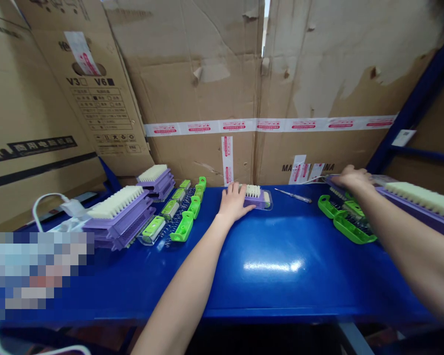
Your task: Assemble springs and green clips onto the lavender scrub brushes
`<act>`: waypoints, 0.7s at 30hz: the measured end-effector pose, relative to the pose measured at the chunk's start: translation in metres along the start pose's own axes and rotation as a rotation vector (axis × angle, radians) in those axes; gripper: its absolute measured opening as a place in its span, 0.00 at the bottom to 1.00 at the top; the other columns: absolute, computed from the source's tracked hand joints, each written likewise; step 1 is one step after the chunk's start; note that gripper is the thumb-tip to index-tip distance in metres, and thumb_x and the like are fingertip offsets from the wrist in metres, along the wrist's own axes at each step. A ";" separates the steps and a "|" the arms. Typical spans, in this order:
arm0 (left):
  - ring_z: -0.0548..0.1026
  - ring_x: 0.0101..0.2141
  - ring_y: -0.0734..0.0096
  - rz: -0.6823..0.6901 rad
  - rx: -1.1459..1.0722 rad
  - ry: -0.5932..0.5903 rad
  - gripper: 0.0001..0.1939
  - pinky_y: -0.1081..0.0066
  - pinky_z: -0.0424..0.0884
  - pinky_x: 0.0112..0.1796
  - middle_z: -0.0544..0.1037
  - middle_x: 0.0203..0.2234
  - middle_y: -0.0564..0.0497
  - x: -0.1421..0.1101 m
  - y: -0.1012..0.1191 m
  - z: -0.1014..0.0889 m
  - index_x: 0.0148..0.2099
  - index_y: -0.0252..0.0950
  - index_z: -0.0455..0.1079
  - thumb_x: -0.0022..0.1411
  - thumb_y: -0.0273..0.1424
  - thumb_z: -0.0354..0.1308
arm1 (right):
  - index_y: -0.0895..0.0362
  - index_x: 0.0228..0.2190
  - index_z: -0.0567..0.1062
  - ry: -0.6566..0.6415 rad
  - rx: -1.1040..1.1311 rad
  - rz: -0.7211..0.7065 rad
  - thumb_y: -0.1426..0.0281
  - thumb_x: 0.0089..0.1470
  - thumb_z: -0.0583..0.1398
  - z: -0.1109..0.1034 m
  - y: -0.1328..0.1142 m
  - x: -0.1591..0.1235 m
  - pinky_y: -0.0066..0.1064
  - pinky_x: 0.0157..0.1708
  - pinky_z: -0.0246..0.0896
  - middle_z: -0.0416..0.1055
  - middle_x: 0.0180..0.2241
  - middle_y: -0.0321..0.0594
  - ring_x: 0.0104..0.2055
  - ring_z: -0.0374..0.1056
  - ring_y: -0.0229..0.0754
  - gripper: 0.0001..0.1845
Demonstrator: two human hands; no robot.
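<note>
My left hand (234, 200) rests over the left end of a purple slotted frame (257, 200) with a cream ridged block on top and a clear plastic case around it, at the table's back middle. Its fingers bend over the far side, thumb spread along the near side. At the right, my right hand (354, 177) reaches down with curled fingers onto a purple piece (335, 183); its fingertips are partly hidden. Below it lie bright green plastic covers (351, 228). Beside my right forearm stands a larger purple frame with a cream ridged block (424, 197).
At left stand stacked purple frames (120, 222), a row of green-and-clear cases (170, 209), small dark springs or screws and green covers (185, 227). A screwdriver (294, 195) lies near the cardboard wall (192, 98). White cables and a plug (72, 207) are at far left.
</note>
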State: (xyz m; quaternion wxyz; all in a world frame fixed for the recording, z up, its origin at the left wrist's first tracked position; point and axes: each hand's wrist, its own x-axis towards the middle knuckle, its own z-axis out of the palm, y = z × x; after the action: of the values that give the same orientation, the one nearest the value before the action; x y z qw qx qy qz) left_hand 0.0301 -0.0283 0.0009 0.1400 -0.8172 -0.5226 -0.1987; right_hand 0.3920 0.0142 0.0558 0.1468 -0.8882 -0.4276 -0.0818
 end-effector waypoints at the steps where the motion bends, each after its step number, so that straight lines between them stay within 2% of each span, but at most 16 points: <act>1: 0.59 0.56 0.49 -0.001 0.001 0.000 0.36 0.55 0.61 0.50 0.61 0.55 0.37 0.000 0.000 0.000 0.60 0.36 0.56 0.55 0.49 0.58 | 0.67 0.52 0.62 0.019 0.018 -0.001 0.54 0.54 0.55 -0.004 -0.008 -0.010 0.51 0.49 0.51 0.57 0.53 0.71 0.56 0.56 0.66 0.34; 3: 0.59 0.56 0.50 -0.002 0.002 0.003 0.36 0.56 0.61 0.50 0.61 0.55 0.38 0.000 0.000 0.000 0.60 0.36 0.56 0.55 0.50 0.58 | 0.65 0.53 0.63 0.066 0.070 -0.132 0.56 0.56 0.52 -0.009 -0.026 -0.031 0.49 0.52 0.50 0.58 0.54 0.67 0.56 0.56 0.64 0.31; 6: 0.59 0.56 0.50 0.001 0.003 0.007 0.36 0.57 0.61 0.51 0.61 0.55 0.37 0.000 0.001 0.000 0.59 0.35 0.56 0.55 0.50 0.58 | 0.61 0.56 0.61 0.062 0.232 -0.445 0.56 0.56 0.53 -0.010 -0.057 -0.065 0.47 0.53 0.54 0.63 0.53 0.61 0.56 0.59 0.61 0.31; 7: 0.59 0.55 0.50 0.003 0.004 0.008 0.36 0.57 0.61 0.50 0.61 0.55 0.37 -0.001 0.000 0.000 0.59 0.35 0.56 0.55 0.50 0.58 | 0.58 0.57 0.60 0.023 0.325 -0.557 0.56 0.56 0.54 -0.009 -0.068 -0.076 0.46 0.54 0.54 0.63 0.54 0.57 0.57 0.59 0.58 0.32; 9: 0.59 0.55 0.50 0.006 0.010 0.014 0.36 0.57 0.62 0.50 0.61 0.55 0.37 -0.001 0.000 0.001 0.59 0.34 0.56 0.55 0.50 0.58 | 0.53 0.60 0.58 -0.146 0.497 -0.776 0.54 0.54 0.55 -0.004 -0.088 -0.097 0.44 0.56 0.55 0.63 0.56 0.48 0.58 0.60 0.54 0.35; 12: 0.59 0.55 0.50 0.009 0.022 0.015 0.36 0.58 0.63 0.49 0.62 0.55 0.37 0.000 0.000 0.002 0.59 0.35 0.56 0.55 0.49 0.59 | 0.49 0.61 0.56 -0.347 0.548 -0.984 0.51 0.48 0.60 0.006 -0.114 -0.123 0.43 0.56 0.56 0.61 0.59 0.41 0.59 0.59 0.53 0.42; 14: 0.60 0.55 0.50 0.010 0.036 0.011 0.35 0.57 0.63 0.48 0.62 0.55 0.37 0.000 -0.002 0.002 0.59 0.35 0.56 0.56 0.48 0.58 | 0.50 0.61 0.56 -0.383 0.466 -1.057 0.53 0.43 0.65 0.014 -0.125 -0.134 0.43 0.56 0.56 0.61 0.59 0.43 0.59 0.59 0.55 0.47; 18: 0.60 0.55 0.51 0.028 0.030 -0.010 0.34 0.57 0.64 0.47 0.61 0.56 0.38 0.001 -0.005 0.002 0.60 0.36 0.55 0.58 0.48 0.56 | 0.58 0.60 0.60 -0.207 0.295 -1.036 0.54 0.43 0.65 0.026 -0.129 -0.146 0.49 0.51 0.58 0.65 0.55 0.54 0.56 0.60 0.63 0.46; 21: 0.60 0.56 0.53 0.050 -0.023 -0.017 0.35 0.58 0.63 0.48 0.61 0.56 0.39 0.001 -0.006 0.001 0.61 0.37 0.54 0.57 0.49 0.56 | 0.63 0.59 0.61 -0.133 0.293 -1.041 0.53 0.46 0.63 0.031 -0.120 -0.147 0.48 0.49 0.59 0.67 0.52 0.57 0.53 0.63 0.62 0.44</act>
State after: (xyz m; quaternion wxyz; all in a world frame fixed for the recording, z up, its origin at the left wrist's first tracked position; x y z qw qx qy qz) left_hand 0.0252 -0.0247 0.0010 0.1311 -0.8332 -0.5010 -0.1941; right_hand 0.2072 -0.0134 0.0099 0.1815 -0.5325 -0.8263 -0.0269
